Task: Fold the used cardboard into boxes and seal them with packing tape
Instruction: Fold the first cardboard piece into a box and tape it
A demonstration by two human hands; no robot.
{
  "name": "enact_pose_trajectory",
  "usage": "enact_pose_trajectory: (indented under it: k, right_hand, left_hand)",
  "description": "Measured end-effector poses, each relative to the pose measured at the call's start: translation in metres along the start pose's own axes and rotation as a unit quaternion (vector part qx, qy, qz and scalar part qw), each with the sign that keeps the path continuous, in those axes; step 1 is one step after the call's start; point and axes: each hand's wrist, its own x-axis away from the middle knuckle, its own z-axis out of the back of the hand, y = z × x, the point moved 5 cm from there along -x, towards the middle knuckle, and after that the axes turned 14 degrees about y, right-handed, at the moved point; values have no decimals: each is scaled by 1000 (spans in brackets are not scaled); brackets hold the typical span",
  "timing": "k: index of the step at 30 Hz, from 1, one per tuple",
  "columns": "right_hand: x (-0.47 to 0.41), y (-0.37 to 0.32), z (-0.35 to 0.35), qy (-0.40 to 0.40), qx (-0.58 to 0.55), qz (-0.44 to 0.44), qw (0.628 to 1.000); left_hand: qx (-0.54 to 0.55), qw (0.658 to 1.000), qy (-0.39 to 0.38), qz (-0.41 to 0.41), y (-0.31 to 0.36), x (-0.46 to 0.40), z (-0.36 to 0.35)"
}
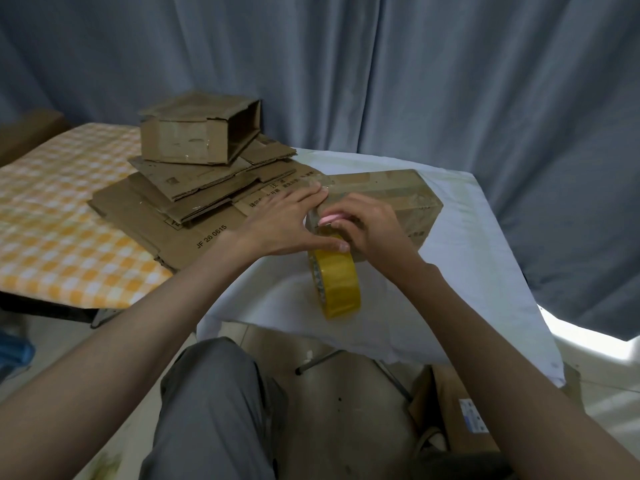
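- Left hand (pixel 282 221) lies flat on the box's (pixel 388 199) near-left end, fingers straight and close together, pressing on the taped top edge, thumb spread out toward the roll.
- Right hand (pixel 367 225) is curled over that same corner, fingers pinching a small pink thing (pixel 329 218); what it is, I cannot tell.
- The box sits closed on the white cloth (pixel 485 271), shiny tape strips across its top; nothing of its inside shows.
- Tape roll (pixel 336 287), yellow, hangs on edge just below the hands, in front of the cloth's near side, close against the box corner.
- Left of the box, a flat cardboard stack (pixel 180 206) straddles the checked cloth (pixel 52 237) and the white one.
- On top of the stack, a folded box (pixel 201 133) lies on its side, its right end open; the inside is dark, no contents visible.
- Near right, on the floor, another carton (pixel 460 417) with a label.
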Motion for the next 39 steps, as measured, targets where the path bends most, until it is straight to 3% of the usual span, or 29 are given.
enact_pose_trajectory:
  k: [9, 21, 27, 30, 37, 39]
  right_hand:
    - [-1, -12, 1, -36, 50, 29, 998]
    - [4, 1, 11, -21, 39, -3, 999]
    - [8, 11, 27, 49, -40, -110, 992]
    - [27, 31, 38, 68, -28, -201, 977]
    - [107, 83, 33, -52, 112, -393, 911]
    - [109, 83, 30, -64, 154, -392, 905]
  left_hand:
    - [-2, 1000, 0, 5, 1, 0, 2]
    - [-11, 1000, -10, 8, 5, 1, 5]
    - [-19, 1000, -5, 7, 5, 0, 6]
    - [-18, 1000, -1, 9, 5, -1, 5]
    - [-14, 1000, -1, 9, 3, -1, 1]
    - [-16, 1000, -1, 10, 5, 0, 1]
